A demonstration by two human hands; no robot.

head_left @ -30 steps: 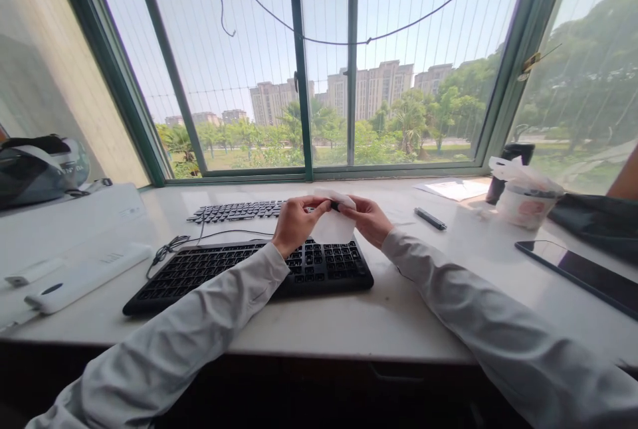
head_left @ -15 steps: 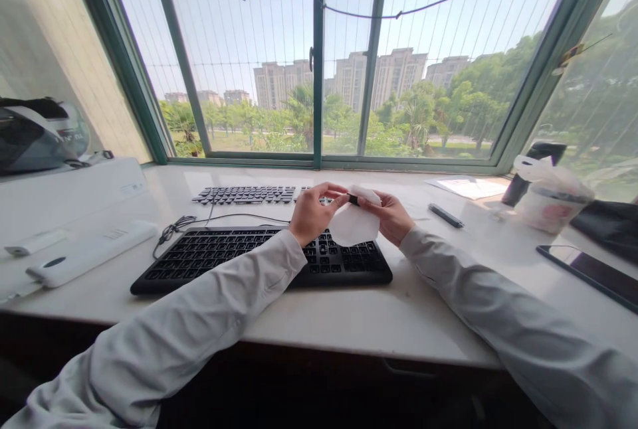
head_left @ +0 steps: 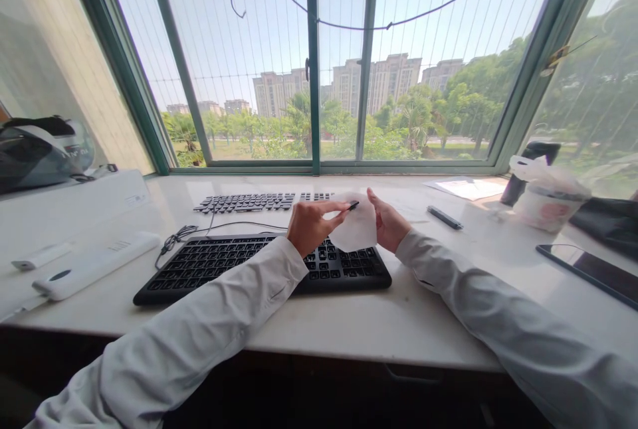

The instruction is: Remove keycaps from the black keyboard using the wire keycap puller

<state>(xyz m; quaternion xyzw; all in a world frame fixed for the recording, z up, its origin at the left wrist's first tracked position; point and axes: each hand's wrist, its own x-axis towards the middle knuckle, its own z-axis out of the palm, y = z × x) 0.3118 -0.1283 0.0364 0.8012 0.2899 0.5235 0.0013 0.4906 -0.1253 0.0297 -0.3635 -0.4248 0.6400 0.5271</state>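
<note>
- Daylight pours through a wide green-framed window (head_left: 319, 64) onto a pale stone counter (head_left: 379, 323) that runs the full width of the view.
- On the counter lies a black keyboard (head_left: 219, 266), and behind it, nearer the glass, rows of loose black keycaps (head_left: 254, 202) are laid out.
- The left hand (head_left: 310, 226) hovers over the right end of the keyboard, its fingers curled and its thumb and forefinger pinched on a small black keycap (head_left: 353, 204).
- The right hand (head_left: 387, 222) stands just beside it, palm toward the left hand, fingers mostly straight and upright; it backs a white wipe (head_left: 355, 230) that hangs between the two hands.
- The keycap sits at the top edge of the wipe, touching it, above the keyboard and clear of the counter.
- How firmly the right hand grips the wipe cannot be told, since the wipe hides its thumb.
- Both arms wear light grey long sleeves.
- Left of the keyboard lies a white power strip (head_left: 94, 266), with a coiled black cable (head_left: 174, 240) near it; a helmet (head_left: 42, 150) rests at the far left.
- To the right lie a black pen (head_left: 445, 217), some paper (head_left: 466, 188), a white tub in a plastic bag (head_left: 545, 196) and a dark tablet (head_left: 588, 269).
</note>
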